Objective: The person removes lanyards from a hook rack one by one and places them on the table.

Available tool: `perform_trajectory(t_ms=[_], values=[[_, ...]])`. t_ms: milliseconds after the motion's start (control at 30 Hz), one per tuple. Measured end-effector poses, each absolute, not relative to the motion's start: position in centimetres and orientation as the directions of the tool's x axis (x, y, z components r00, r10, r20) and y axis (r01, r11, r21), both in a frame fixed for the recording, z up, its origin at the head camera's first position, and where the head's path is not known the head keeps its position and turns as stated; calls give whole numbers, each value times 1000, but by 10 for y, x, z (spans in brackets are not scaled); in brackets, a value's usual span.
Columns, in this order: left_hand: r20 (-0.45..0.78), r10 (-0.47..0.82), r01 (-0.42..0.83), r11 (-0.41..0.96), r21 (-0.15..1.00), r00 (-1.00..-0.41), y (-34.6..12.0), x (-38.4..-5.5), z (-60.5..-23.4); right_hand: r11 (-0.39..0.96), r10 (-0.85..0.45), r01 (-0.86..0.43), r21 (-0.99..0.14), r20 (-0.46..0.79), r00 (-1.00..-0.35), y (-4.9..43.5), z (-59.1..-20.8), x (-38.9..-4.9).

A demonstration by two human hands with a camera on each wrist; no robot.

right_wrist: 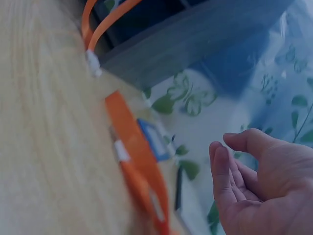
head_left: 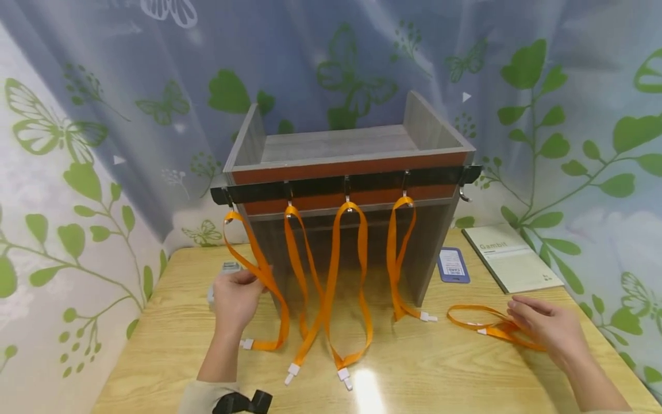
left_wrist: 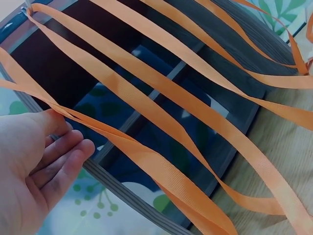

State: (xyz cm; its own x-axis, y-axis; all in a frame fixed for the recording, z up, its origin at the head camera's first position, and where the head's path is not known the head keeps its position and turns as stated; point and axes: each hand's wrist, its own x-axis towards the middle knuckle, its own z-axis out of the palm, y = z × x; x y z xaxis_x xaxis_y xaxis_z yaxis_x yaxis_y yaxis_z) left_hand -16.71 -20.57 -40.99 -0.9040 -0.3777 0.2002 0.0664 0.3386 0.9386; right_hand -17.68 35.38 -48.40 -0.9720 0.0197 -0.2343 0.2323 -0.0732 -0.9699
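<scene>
Several orange lanyards with white clips hang from hooks on a black rail across a grey wooden shelf unit. My left hand (head_left: 237,302) is at the leftmost lanyard (head_left: 265,277). In the left wrist view its two strands come together at my fingertips, which pinch them; the thumb is mostly hidden. Another lanyard (head_left: 499,333) lies looped on the table at the right. My right hand (head_left: 550,328) hovers by it, fingers loosely bent. The right wrist view shows nothing between thumb and index finger, and the lanyard apart from them.
The shelf unit (head_left: 434,253) stands at the table's back, its rail (head_left: 320,188) facing me. A hook (head_left: 464,196) juts from the rail's right end. A blue card holder (head_left: 453,264) and a notebook (head_left: 512,259) lie right of it. A small pale object (head_left: 230,267) sits behind my left hand.
</scene>
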Motion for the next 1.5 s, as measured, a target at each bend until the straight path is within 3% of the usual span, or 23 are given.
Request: perform_trajectory(t_ms=[200, 733, 1500], values=[[223, -370, 75, 374, 924, -902, -203, -170, -408, 130, 1, 168, -977, -170, -985, 346, -454, -176], [159, -374, 15, 359, 933, -914, -206, -163, -410, 444, -33, 32, -895, -52, -998, 289, -417, -173], [137, -358, -5, 368, 930, -924, -205, -167, -406, 363, -187, -80, -928, 12, -982, 216, -401, -185]])
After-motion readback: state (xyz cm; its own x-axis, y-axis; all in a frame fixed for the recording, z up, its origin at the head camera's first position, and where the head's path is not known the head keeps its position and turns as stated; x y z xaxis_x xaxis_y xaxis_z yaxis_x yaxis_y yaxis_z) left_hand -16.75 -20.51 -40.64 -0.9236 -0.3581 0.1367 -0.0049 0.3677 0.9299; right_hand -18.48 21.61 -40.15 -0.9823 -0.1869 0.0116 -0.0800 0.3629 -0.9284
